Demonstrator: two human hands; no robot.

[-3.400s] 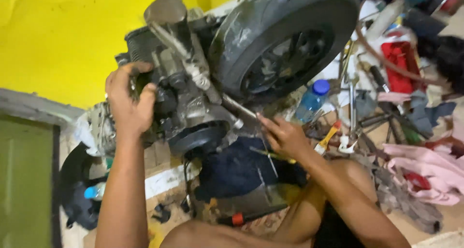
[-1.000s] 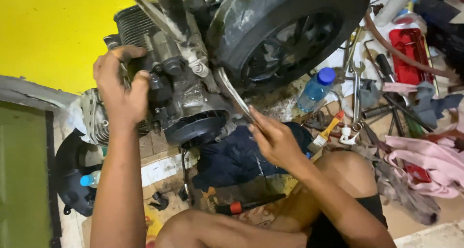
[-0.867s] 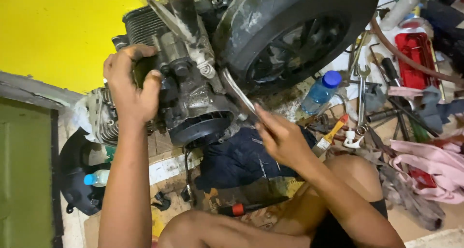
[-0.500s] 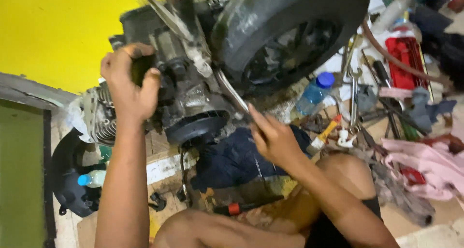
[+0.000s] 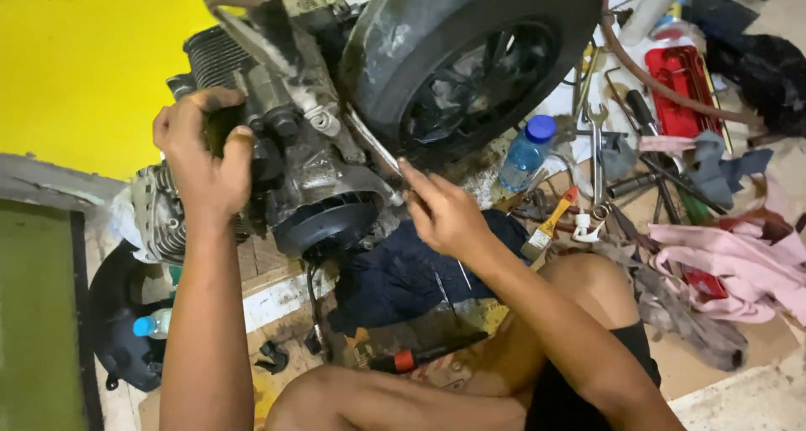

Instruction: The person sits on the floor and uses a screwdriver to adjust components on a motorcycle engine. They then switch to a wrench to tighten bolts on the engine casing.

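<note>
the scooter engine sits tipped on the floor against the yellow wall, its black wheel sticking out to the right of the engine. the left hand is clamped over the engine's left end, fingers curled around the casing near the finned cylinder. the right hand is closed on a slim metal tool, pinched between fingers and thumb, the tool's far end poking into the gap between the engine and the wheel. just below the engine lies a dark blue cloth. to the right of the engine there's a plastic bottle with a blue cap, a spanner, a red case and a pink rag further out.
</note>
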